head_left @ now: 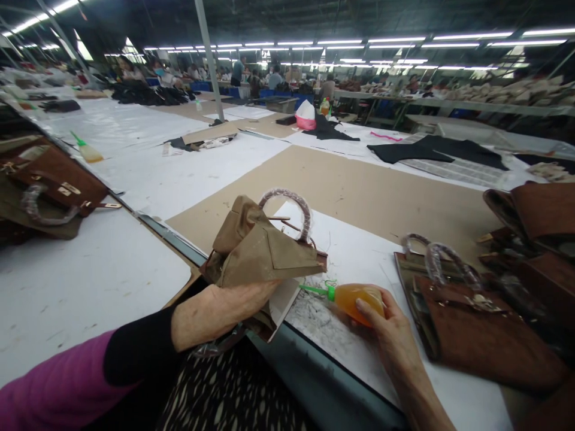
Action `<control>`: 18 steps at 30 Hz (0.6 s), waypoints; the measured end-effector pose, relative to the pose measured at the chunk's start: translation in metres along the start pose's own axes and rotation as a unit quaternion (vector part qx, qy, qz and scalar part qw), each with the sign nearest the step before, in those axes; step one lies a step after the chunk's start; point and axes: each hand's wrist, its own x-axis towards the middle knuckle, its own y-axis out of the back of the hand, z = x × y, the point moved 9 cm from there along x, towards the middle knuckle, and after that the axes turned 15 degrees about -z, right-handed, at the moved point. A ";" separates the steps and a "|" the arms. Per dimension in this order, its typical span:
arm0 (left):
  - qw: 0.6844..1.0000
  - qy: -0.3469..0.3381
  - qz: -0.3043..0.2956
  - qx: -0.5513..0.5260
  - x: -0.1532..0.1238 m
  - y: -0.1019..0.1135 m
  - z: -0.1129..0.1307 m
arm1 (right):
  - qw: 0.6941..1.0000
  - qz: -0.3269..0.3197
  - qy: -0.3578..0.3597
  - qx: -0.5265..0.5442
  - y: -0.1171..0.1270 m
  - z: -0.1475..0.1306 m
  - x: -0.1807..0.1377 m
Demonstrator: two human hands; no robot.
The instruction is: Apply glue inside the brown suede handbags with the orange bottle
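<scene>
A handbag (274,251), its tan lining turned outward, is held at the table edge by my left hand (224,308). The fingers of that hand go in under the lining and are hidden. One plastic-wrapped handle (291,200) arches up above the bag. My right hand (386,317) is wrapped round a squeeze bottle (357,301) of amber liquid, lying nearly level. Its thin green nozzle (314,289) points left, with the tip close to the bag's pale panel edge (284,299); whether they touch I cannot tell.
To the right lies a brown handbag (476,317), beside a pile of brown bags (534,233). More brown bags (58,185) stand at the left. Another glue-type bottle (90,149) lies on the white table covering. A metal post (209,60) rises from the table; people work farther back.
</scene>
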 end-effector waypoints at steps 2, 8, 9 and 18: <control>1.000 0.008 -0.002 -0.019 -0.001 0.001 -0.001 | 1.000 0.004 -0.004 0.006 0.002 0.001 0.000; 1.000 -0.016 -0.024 0.003 -0.003 -0.004 0.013 | 1.000 0.023 -0.002 0.002 0.007 -0.003 -0.002; 0.999 -0.017 -0.023 0.019 -0.003 -0.004 0.014 | 1.000 0.023 0.000 0.000 0.005 -0.005 -0.002; 0.999 -0.034 -0.014 0.022 -0.001 -0.003 0.012 | 1.000 0.011 0.001 0.001 -0.010 -0.007 -0.006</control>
